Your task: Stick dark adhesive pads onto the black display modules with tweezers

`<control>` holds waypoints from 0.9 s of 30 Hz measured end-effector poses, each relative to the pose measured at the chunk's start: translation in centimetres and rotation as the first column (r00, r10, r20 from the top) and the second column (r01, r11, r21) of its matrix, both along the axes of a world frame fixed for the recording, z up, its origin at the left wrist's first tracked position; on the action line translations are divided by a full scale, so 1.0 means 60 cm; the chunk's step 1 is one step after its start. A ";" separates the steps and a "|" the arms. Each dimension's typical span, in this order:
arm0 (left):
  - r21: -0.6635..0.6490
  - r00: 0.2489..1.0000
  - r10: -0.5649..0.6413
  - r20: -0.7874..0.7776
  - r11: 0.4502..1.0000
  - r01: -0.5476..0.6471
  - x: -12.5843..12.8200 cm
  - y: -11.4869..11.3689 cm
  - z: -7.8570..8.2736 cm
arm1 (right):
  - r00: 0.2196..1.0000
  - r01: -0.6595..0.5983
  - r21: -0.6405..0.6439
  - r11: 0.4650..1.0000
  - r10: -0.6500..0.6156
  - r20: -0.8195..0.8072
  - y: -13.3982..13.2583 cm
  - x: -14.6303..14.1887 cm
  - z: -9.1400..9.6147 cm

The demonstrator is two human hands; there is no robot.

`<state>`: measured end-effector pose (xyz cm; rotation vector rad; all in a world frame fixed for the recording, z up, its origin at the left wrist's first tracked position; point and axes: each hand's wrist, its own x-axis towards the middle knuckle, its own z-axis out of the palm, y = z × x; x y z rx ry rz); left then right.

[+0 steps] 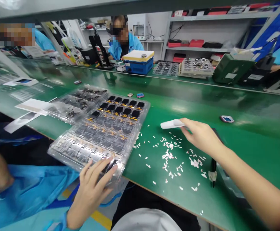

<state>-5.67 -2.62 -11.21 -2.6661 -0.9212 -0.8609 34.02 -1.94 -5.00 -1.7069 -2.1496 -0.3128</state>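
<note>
My left hand (95,181) lies with fingers spread flat on the near corner of a clear plastic tray (101,134) that holds several small black and gold parts and juts over the table's front edge. My right hand (200,134) reaches out over the green table (202,106) and pinches a small white curled strip (171,124) between its fingertips. Many tiny white scraps (171,155) lie scattered on the green surface under and beside that hand.
More clear trays (78,102) lie behind the first one. White sheets (32,106) rest to the left. A black pen-like tool (213,170) lies near my right forearm. A small purple part (226,119) sits to the right. Another person sits across behind a blue box (138,62).
</note>
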 end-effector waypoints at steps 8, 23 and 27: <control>0.051 0.986 -0.080 0.143 0.996 0.074 -0.026 0.012 0.021 | 0.981 0.039 -0.022 0.999 -0.035 0.190 0.075 -0.067 -0.035; 0.091 0.990 -0.103 0.095 0.991 0.094 -0.046 0.034 0.049 | 0.974 -0.202 -0.258 0.945 0.221 0.045 0.126 -0.158 -0.059; 0.178 0.986 -0.135 0.099 0.977 0.115 -0.038 0.037 0.047 | 0.933 -0.349 -0.283 0.893 0.360 -0.014 0.109 -0.173 -0.055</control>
